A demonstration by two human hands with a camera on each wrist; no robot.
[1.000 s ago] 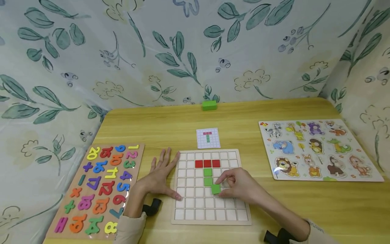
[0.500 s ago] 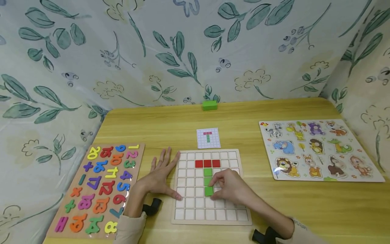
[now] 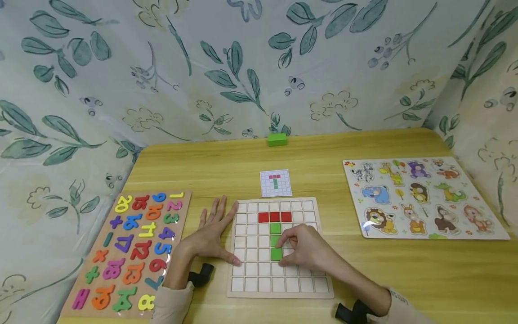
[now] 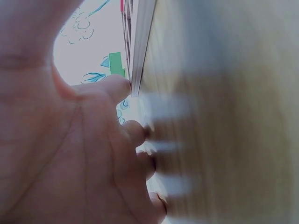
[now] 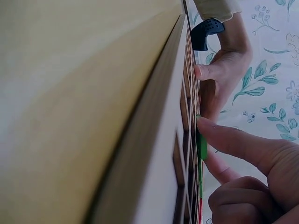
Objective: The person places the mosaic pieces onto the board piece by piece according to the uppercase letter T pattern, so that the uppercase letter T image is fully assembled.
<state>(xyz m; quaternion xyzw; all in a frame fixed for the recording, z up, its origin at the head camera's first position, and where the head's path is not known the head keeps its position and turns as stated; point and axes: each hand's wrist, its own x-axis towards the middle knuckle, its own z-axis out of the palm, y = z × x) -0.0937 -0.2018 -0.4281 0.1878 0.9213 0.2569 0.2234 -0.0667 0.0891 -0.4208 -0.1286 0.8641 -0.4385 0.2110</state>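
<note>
A wooden grid board (image 3: pixel 259 284) lies in front of me, three red square tiles (image 3: pixel 274 217) in a row near its top. Below the middle red one, green tiles run downward in a column. My right hand (image 3: pixel 309 249) pinches the lowest green tile (image 3: pixel 276 254) between thumb and forefinger, at the cell under the other green ones. In the right wrist view this green tile (image 5: pixel 202 146) stands slightly proud of the grid. Fingers spread, my left hand (image 3: pixel 210 231) rests along the board's left edge, thumb on its lower left cells.
Behind the board lies a pattern card (image 3: pixel 265 191) with a red-and-green T. A green block (image 3: pixel 277 140) stands at the table's back edge. On the left is a number puzzle (image 3: pixel 133 247), partly under my left forearm; an animal puzzle (image 3: pixel 425 211) lies on the right.
My right hand has moved slightly left, bringing the green tile from beside the column to the cell below the other green ones. The left hand has stayed in place.
</note>
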